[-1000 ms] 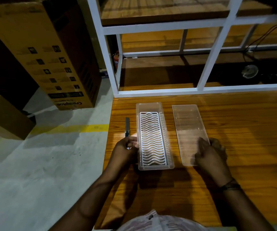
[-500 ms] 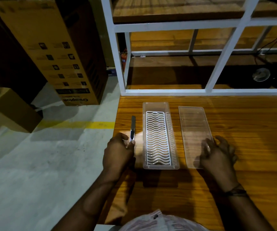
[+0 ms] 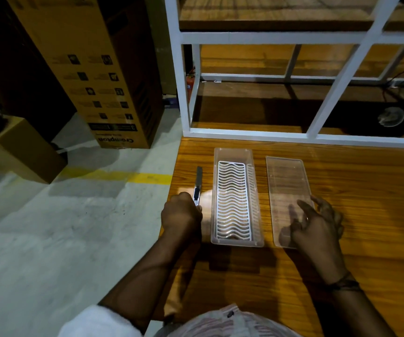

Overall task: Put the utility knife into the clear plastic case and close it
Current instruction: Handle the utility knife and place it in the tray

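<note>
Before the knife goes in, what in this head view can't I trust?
- Utility knife: near end hidden inside the left hand; blade out or retracted too small to tell.
- Lid: near corner covered by the right hand, which is motion-blurred.
- Case: latch type unclear.

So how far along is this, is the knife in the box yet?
Not yet. Done: the clear case sits open, its lid lying flat beside it. In hand: the left hand grips the utility knife at the table's edge, while the right hand rests on the lid. Left: lay the knife on the white wavy insert, then fit the lid.
</note>
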Tool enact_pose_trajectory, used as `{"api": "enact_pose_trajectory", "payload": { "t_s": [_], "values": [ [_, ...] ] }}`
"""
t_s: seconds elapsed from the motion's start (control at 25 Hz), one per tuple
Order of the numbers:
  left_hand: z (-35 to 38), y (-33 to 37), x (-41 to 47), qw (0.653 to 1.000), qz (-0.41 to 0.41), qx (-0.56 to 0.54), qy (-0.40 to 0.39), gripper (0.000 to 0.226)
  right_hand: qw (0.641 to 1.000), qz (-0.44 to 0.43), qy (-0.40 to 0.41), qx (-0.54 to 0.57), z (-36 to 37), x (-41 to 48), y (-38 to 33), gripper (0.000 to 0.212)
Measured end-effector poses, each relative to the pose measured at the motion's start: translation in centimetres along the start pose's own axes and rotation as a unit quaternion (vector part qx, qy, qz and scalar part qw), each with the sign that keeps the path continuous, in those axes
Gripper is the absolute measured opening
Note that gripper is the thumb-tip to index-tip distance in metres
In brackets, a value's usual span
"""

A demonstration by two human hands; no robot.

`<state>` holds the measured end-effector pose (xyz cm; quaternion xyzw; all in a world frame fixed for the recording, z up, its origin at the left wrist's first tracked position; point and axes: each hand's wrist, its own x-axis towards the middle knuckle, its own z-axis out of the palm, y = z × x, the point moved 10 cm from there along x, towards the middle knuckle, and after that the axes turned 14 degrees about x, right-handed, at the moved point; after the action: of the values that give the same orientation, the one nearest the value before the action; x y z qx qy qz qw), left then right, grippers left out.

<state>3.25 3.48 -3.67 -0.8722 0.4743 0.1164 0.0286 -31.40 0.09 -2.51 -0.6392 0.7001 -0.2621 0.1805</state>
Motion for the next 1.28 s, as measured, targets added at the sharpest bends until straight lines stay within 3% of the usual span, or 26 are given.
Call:
{"api": "enact_pose_trajectory", "payload": {
  "t_s": [0.44, 0.64, 0.84, 0.96, 1.08, 1.2, 1.28],
  "values": [
    [1.8, -1.6, 1.4, 0.986, -0.03, -0.152, -0.066, 0.035, 0.999, 0.009, -0.005, 0.045, 0.6, -0.2, -0.6, 0.044],
    [1.3, -2.1, 0.9, 0.949, -0.016, -0.305, -0.079, 0.026, 0.994, 0.009, -0.004, 0.108, 0.3, -0.1, -1.7, 0.045],
    [-1.5, -1.6, 0.4, 0.894, 0.007, -0.444, -0.054, 0.028, 0.981, -0.072, 0.026, 0.177, -1.3, 0.3, -7.1, 0.038],
    [-3.4, -0.3, -0.4, 0.866, 0.038, -0.497, -0.046, 0.029, 0.956, -0.1, 0.007, 0.274, -1.4, 0.6, -11.2, 0.031],
    [-4.4, 1.7, -1.6, 0.84, 0.074, -0.533, -0.065, 0.025, 0.9, -0.029, -0.099, 0.425, 1.0, 1.5, -14.0, 0.021],
    [-4.6, 3.3, -2.6, 0.837, 0.101, -0.534, -0.072, 0.022, 0.835, 0.044, -0.171, 0.521, 3.5, 1.6, -16.1, 0.028],
    [-4.3, 4.0, -3.1, 0.837, 0.123, -0.528, -0.072, 0.024, 0.829, 0.05, -0.17, 0.531, 4.1, 1.9, -16.6, 0.034]
  ]
}}
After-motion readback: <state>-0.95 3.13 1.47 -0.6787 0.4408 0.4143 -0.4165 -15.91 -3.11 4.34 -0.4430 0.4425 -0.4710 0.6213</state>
